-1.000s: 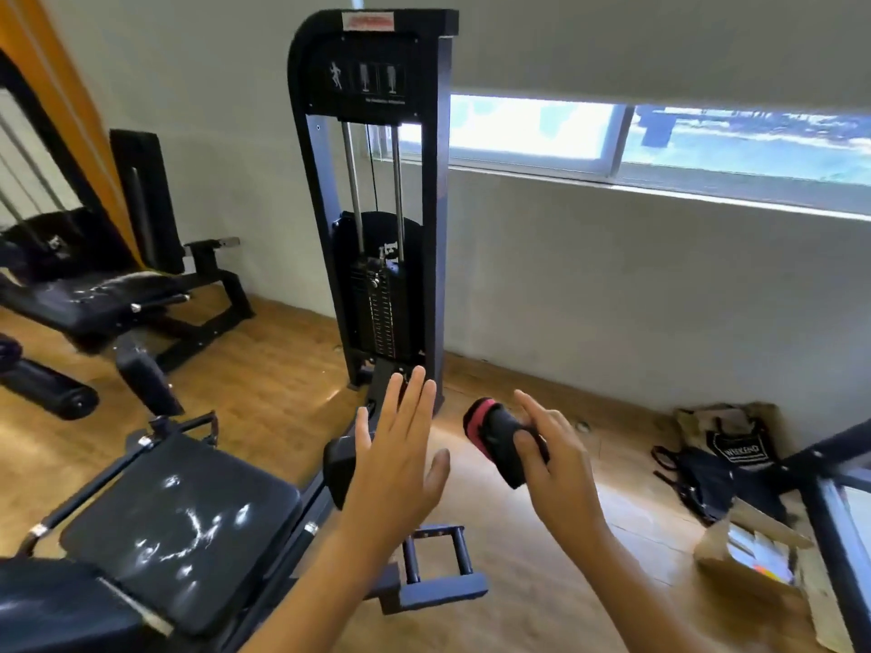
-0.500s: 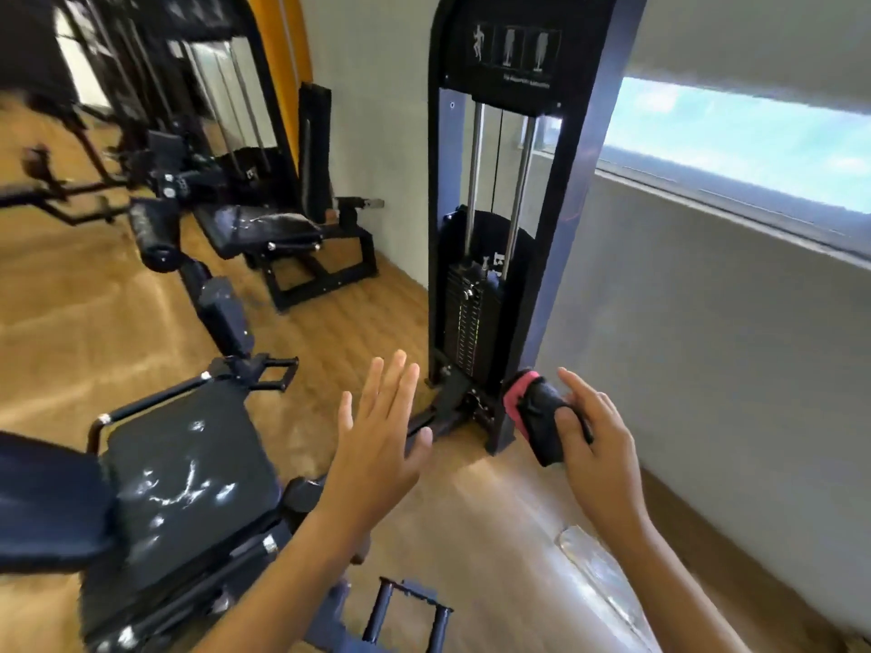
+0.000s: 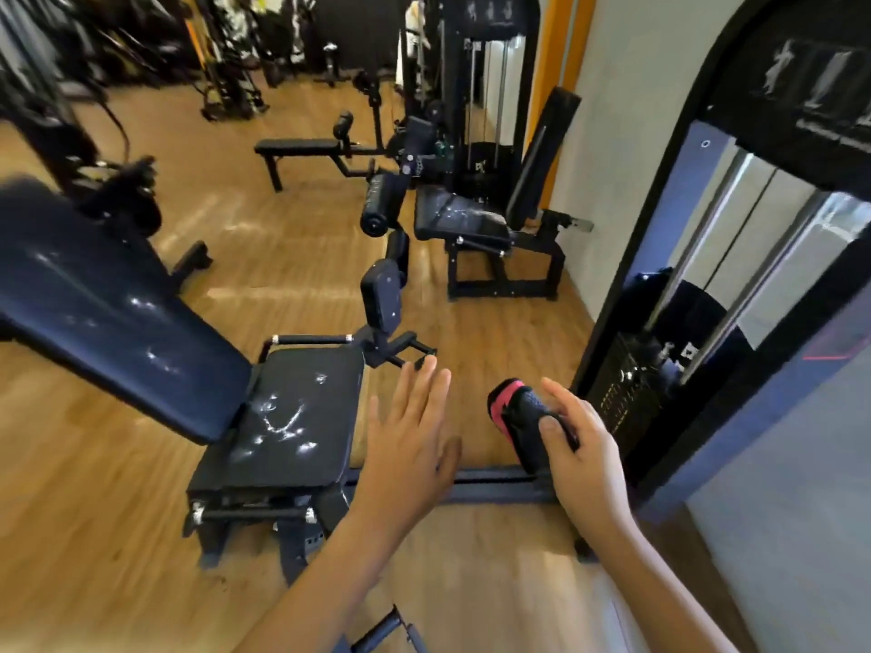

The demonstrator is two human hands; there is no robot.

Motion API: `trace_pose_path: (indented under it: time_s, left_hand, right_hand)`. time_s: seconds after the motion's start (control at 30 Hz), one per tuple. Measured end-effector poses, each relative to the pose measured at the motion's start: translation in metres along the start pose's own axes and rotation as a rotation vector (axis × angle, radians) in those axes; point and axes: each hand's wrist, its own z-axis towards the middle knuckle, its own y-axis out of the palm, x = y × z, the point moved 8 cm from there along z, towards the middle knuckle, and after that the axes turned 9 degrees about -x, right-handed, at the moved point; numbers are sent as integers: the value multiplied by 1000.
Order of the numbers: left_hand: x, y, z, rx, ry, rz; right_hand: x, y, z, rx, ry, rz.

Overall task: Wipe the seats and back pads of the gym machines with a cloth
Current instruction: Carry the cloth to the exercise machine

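My right hand [image 3: 582, 459] grips a rolled black cloth with a pink edge [image 3: 516, 414], held in the air above the floor. My left hand [image 3: 410, 440] hovers flat with straight fingers, holding nothing, just right of a black seat [image 3: 292, 417] marked with white streaks. That seat's dark back pad [image 3: 108, 313] slopes up to the left. Farther off, by the wall, stands a second machine with a streaked black seat [image 3: 464, 219] and an upright back pad [image 3: 544, 157].
A tall weight-stack tower [image 3: 707, 275] rises at the right, joined to the near seat by a floor rail [image 3: 495, 480]. A flat bench [image 3: 297, 146] and more machines [image 3: 226, 63] stand at the back on the wooden floor [image 3: 94, 534].
The view has swung left, so the weight tower moved to the right edge and more of the gym came in. Both hands keep their pose; the cloth stays in my right hand.
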Motion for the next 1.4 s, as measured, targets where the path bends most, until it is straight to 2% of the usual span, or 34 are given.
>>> trace_pose_path:
  time_s: [0.1,0.37,0.67,0.83,0.9,1.0,1.07,1.2,1.3,1.37,1.4]
  left_hand:
    - [-26,2,34,15,-85,79]
    - [-83,5,84,47,-354,22]
    - [-139,9,143,115,-602,11]
    - [-168,18,162,168,-720,-4]
    - [-178,18,163,189,-778,-59]
    - [-203,23,151,285,-880,-305]
    - [-219,28,143,336,-908,-399]
    - [-247,29,126,403,-916,-397]
    - [-263,26,121,411,-871,-369]
    - [-280,27,115,409,-836,-348]
    - [-288,29,112,404,-820,-334]
  right_hand:
    - [-2,21,53,-84,-56,8]
    - [0,79,159,-326,-100,107]
    - [-1,182,260,-713,-159,265]
    - [11,226,298,-888,-126,344]
    - [12,242,305,-950,-154,346]
    - [13,269,307,-1034,-161,384]
    - [15,288,307,-1085,-135,419]
    - [23,325,302,-1130,-28,481]
    - [39,352,301,-1136,242,662]
    - [45,375,290,-1225,460,744]
    - [46,385,284,-1301,504,738]
